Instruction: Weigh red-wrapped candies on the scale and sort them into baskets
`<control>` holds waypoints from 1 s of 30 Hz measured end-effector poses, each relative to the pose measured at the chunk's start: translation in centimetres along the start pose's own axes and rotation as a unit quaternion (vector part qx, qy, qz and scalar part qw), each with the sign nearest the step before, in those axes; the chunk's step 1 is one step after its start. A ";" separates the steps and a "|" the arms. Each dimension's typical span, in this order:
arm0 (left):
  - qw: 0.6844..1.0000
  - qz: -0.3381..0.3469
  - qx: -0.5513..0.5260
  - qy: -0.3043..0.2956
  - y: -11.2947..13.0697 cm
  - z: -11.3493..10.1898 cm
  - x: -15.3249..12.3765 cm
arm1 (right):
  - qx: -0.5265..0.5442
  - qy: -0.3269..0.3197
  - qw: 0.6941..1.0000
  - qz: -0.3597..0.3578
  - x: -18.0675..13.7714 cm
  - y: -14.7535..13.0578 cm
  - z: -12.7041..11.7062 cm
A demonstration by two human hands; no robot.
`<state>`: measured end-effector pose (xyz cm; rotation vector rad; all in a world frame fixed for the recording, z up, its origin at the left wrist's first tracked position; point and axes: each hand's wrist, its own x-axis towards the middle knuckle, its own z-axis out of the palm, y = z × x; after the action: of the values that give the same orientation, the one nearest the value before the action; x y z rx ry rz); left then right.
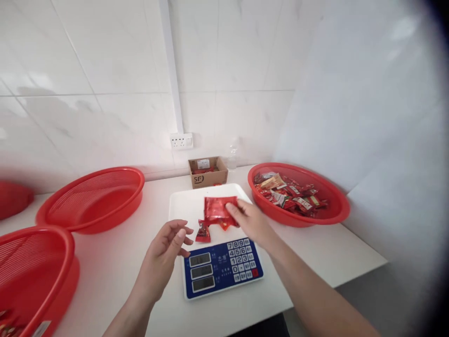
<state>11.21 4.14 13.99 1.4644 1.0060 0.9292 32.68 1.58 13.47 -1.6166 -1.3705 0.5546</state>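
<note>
A white electronic scale (182,206) with a blue keypad panel stands in the middle of the white table. My right hand (247,220) rests on the scale's pan, fingers pinching the edge of a flat red packet (217,208). Small red sachets (203,232) lie on the pan's front edge beside it. My left hand (168,245) hovers just left of the keypad, fingers loosely curled and apart, holding nothing, its fingertips close to the small sachets.
A red basket (336,206) at the right holds several snack packets (291,194). An empty red basket (94,199) sits at the left, another (35,271) at the near left. A small cardboard box (208,172) stands by the tiled wall, under a socket (181,141).
</note>
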 end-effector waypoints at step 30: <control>0.990 -0.050 0.131 0.024 -5.3 -5.8 -4.4 | -0.245 -0.086 0.947 -0.189 3.2 2.8 -0.2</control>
<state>3.75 2.23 9.31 1.5985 1.2626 0.7849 35.21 4.56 11.85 -1.6432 -2.0096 0.1264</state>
